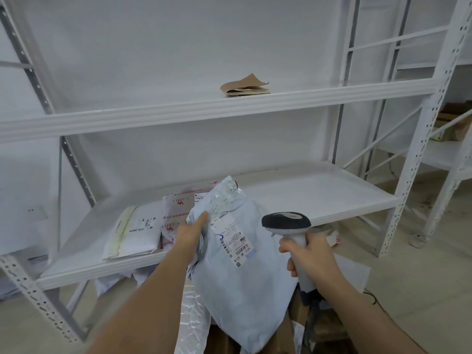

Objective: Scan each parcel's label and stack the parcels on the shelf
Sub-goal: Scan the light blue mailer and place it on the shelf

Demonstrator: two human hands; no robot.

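White steel shelf (332, 198) fills the frame — two parcels (143, 231) lower left; left hand (190, 235) grips pale-blue parcel (245, 277), right hand (310, 254) grips scanner (287, 222).

We see two bare forearms reaching in from the near edge, with no sleeves, gloves, watch or rings showing on them. Our left hand (190, 235) and right hand (310, 256) are uncovered too, the fingernails short and plain.
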